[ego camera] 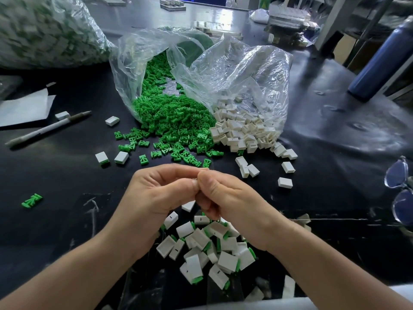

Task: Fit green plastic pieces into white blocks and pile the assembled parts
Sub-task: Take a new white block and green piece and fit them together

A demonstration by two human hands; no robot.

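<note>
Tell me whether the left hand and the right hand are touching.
Touching. The head view shows the left hand and right hand meeting at the fingertips, with no gap between them.

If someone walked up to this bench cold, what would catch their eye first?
The bright heap of green pieces spilling from a clear bag at mid-table, with white blocks pouring on its right. Nearer, the left hand and right hand meet fingertip to fingertip above a pile of assembled parts; what they pinch is hidden.
</note>
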